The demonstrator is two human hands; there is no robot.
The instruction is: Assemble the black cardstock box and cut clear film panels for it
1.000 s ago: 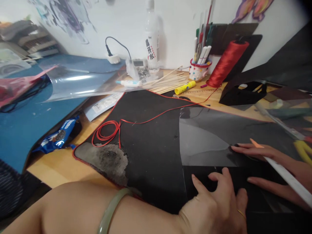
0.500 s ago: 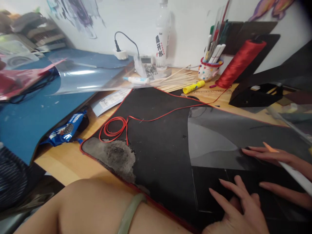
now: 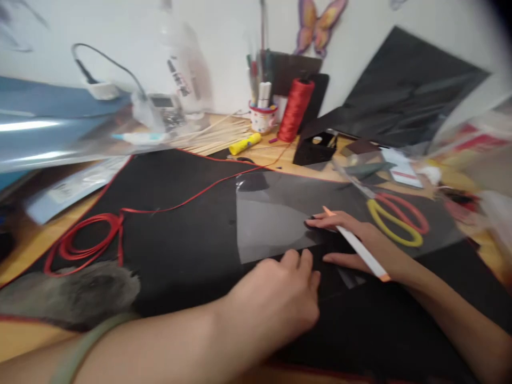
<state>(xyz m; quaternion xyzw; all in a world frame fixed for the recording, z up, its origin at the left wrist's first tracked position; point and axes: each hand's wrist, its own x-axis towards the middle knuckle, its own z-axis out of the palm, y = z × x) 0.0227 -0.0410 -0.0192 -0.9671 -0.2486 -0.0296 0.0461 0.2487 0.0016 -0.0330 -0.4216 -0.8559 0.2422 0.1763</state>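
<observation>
A clear plastic sheet [image 3: 272,224] lies on the black mat [image 3: 192,266]. My left hand [image 3: 280,293] is at the sheet's lower edge with its fingers curled down; what is under the fingertips is hidden. To its right, my right hand [image 3: 352,234] has a white craft knife or pen with orange ends [image 3: 362,252] between its fingers, the tool slanting across the hand. The right fingertips rest on the sheet. Beside my right wrist lie scissors with red and yellow handles [image 3: 396,218].
A coil of red cord [image 3: 88,242] lies on the mat's left, its strand running to a red spool [image 3: 296,109]. Behind the mat are wooden sticks [image 3: 216,136], a yellow glue stick [image 3: 245,144], a pen cup [image 3: 263,116] and a bottle [image 3: 182,80].
The view has turned right, bringing the scissors and right forearm into sight. The fingers of my left hand were spread and are now curled. My right hand still has the white tool.
</observation>
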